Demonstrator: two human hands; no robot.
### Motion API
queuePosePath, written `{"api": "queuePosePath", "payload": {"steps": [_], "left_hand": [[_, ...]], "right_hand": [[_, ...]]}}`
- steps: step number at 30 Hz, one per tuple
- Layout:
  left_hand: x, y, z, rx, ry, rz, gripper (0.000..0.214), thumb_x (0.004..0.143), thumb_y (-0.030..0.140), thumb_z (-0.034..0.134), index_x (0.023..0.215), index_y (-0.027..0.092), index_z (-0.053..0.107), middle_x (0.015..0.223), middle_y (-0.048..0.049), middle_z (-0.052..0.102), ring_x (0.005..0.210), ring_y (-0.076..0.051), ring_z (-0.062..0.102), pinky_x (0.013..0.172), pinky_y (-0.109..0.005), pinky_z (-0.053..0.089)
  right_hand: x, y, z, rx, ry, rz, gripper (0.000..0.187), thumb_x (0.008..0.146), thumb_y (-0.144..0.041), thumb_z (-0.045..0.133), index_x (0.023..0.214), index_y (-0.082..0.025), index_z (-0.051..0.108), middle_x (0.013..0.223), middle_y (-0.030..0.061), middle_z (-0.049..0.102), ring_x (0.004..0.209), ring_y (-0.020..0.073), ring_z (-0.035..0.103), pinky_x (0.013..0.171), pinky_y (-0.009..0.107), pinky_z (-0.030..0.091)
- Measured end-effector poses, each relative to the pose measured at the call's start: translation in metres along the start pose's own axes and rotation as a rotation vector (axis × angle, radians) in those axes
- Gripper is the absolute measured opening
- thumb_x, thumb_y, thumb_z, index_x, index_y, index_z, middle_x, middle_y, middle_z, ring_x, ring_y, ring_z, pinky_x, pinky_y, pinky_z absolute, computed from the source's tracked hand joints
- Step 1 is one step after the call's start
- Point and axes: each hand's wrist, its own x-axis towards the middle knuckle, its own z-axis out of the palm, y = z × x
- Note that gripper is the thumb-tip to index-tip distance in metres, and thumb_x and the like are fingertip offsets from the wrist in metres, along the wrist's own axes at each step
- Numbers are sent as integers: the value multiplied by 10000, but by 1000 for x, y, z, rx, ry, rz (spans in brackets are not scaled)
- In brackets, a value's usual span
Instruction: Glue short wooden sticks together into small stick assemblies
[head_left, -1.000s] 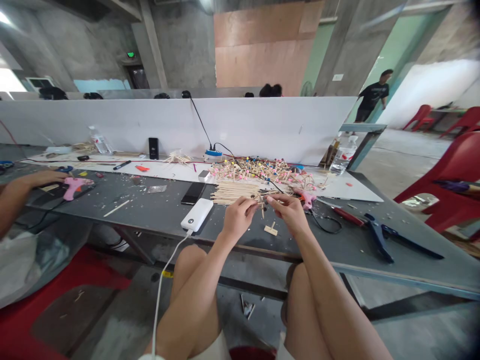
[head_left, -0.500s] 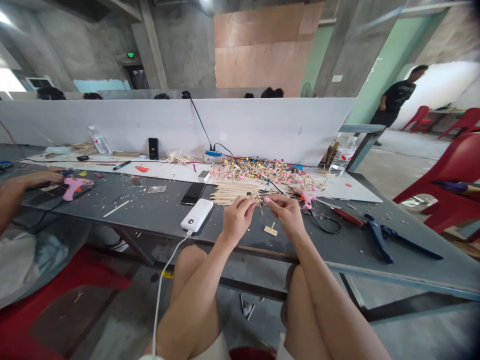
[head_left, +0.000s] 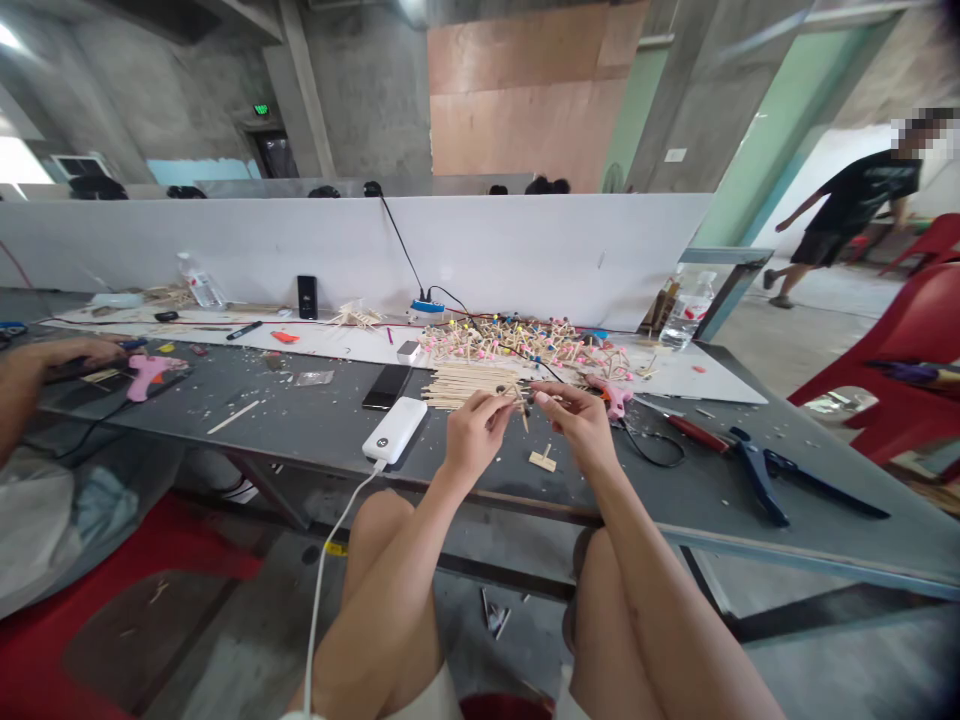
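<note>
My left hand (head_left: 480,425) is closed in a pinch on a small wooden stick piece (head_left: 523,408), with thin sticks pointing out past the fingertips. Close beside it, my right hand (head_left: 576,412) is also pinched, its fingertips near the stick piece; whatever lies between them is too small to make out. Behind my hands lies a row of bare wooden sticks (head_left: 457,385). Beyond that spreads a pile of stick pieces with coloured balls (head_left: 517,340). Below and between my hands, a small T-shaped wooden block (head_left: 542,460) rests on the dark table (head_left: 300,420).
A pink glue gun (head_left: 616,397) lies right of my right hand, near a red-handled tool (head_left: 694,434) and blue-handled cutters (head_left: 757,475). To the left are a white power bank (head_left: 395,430) and black phone (head_left: 386,385). A co-worker's hand (head_left: 90,350) is far left, by another pink glue gun (head_left: 148,377).
My right hand has drawn slightly away from my left, opening a small gap between the fingertips. My left hand stays put. In the background a person has walked further right.
</note>
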Motion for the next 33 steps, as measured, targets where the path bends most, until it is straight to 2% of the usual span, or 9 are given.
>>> {"api": "queuePosePath", "payload": {"steps": [5, 8, 10, 17, 23, 28, 31, 33], "left_hand": [[2, 1, 1, -311, -86, -276, 293, 919, 446, 652, 892, 171, 750, 761, -64, 715, 610, -146, 630, 575, -250, 485], [2, -3, 3, -509, -130, -472, 343, 853, 500, 712, 889, 161, 748, 695, -46, 703, 549, -156, 630, 520, -255, 478], [1, -6, 4, -563, -141, -541, 358, 820, 509, 741, 884, 156, 748, 659, -36, 686, 533, -160, 624, 501, -255, 472], [2, -4, 2, -549, -165, -547, 338, 822, 488, 739, 873, 154, 748, 680, -42, 693, 543, -154, 614, 509, -252, 462], [3, -3, 1, -526, -161, -560, 353, 815, 502, 737, 874, 154, 748, 676, -47, 696, 537, -162, 611, 511, -265, 465], [3, -3, 1, -533, -159, -557, 355, 816, 505, 734, 877, 156, 751, 669, -40, 691, 546, -165, 622, 516, -266, 472], [3, -3, 1, -538, -155, -563, 345, 815, 490, 737, 880, 152, 748, 670, -38, 689, 545, -162, 622, 515, -263, 472], [3, -3, 1, -544, -151, -571, 335, 808, 474, 747, 875, 147, 746, 675, -40, 691, 536, -156, 617, 509, -259, 467]], "right_hand": [[4, 3, -4, 88, 23, -21, 316, 720, -441, 836, 798, -187, 666, 574, -47, 497, 482, 71, 357, 450, 226, 258], [6, 4, -4, 101, 25, -17, 319, 708, -430, 842, 785, -188, 649, 589, -45, 513, 481, 70, 376, 442, 221, 272], [6, 4, -4, 113, 30, -15, 321, 685, -413, 855, 796, -186, 659, 624, -34, 555, 484, 68, 384, 442, 222, 288], [6, 5, -4, 99, 48, 2, 294, 644, -386, 862, 769, -180, 692, 804, 43, 715, 502, 81, 411, 444, 247, 321], [6, 3, -5, 168, 80, 71, 272, 578, -333, 878, 714, -179, 699, 750, 34, 694, 490, 68, 381, 425, 234, 259], [6, 0, -5, 203, 61, 175, 357, 556, -333, 881, 847, -167, 758, 771, 47, 718, 488, 58, 381, 432, 222, 242], [6, -1, -5, 188, 55, 170, 381, 553, -375, 897, 830, -172, 731, 758, 36, 710, 486, 60, 387, 439, 223, 263], [6, 1, -5, 149, 41, 128, 359, 614, -432, 874, 788, -178, 691, 702, 16, 674, 473, 63, 381, 440, 227, 269]]}}
